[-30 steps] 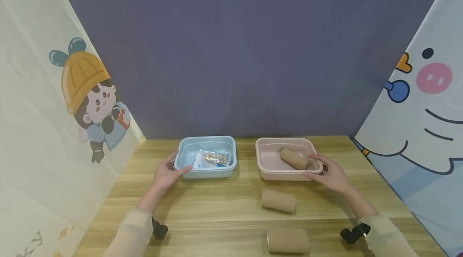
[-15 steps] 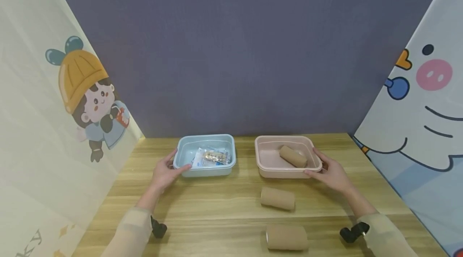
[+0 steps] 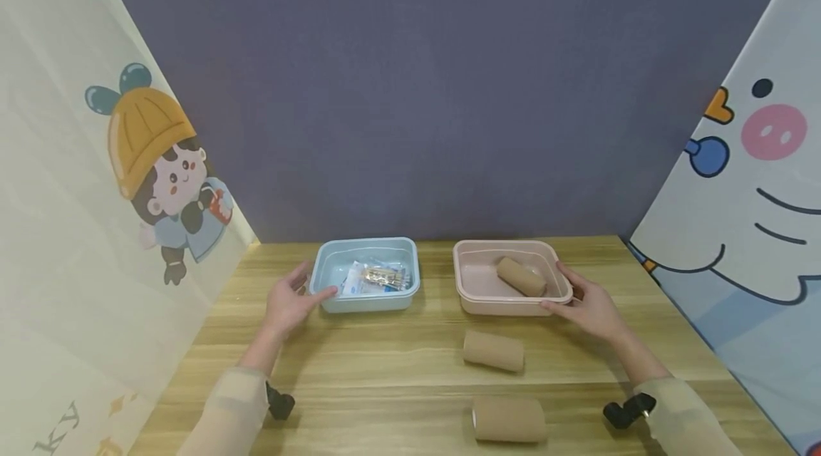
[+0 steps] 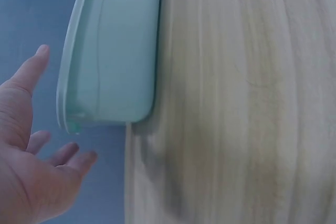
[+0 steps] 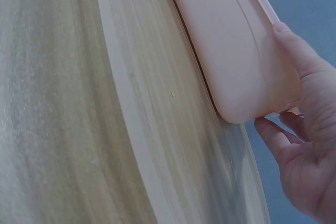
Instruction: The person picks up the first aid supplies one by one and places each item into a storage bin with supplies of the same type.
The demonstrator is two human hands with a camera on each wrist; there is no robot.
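A light blue plastic tub (image 3: 368, 305) stands at the back left, holding clear packets (image 3: 380, 278) with small gold and white items. Beside its left end is my left hand (image 3: 286, 306); in the left wrist view the thumb and loosely bent fingers are apart from the tub wall. At the back right stands a pink plastic tub (image 3: 503, 307) with one brown cardboard tube (image 3: 522, 276) inside. My right hand (image 3: 593, 310) holds its right front corner, thumb at the rim (image 5: 276, 22) and fingers against the end wall.
Two more brown cardboard tubes lie in front of the pink tub: one nearer it (image 3: 494, 351), another tube (image 3: 509, 419) close to the front. The wood-grain table (image 3: 372, 377) meets a dark backdrop (image 3: 410, 100), with printed cloths on both sides.
My left hand has come away from the blue tub, shifting slightly left. On the right, the fingertips have drawn back from inside the pink tub. The tubs and tubes look unmoved.
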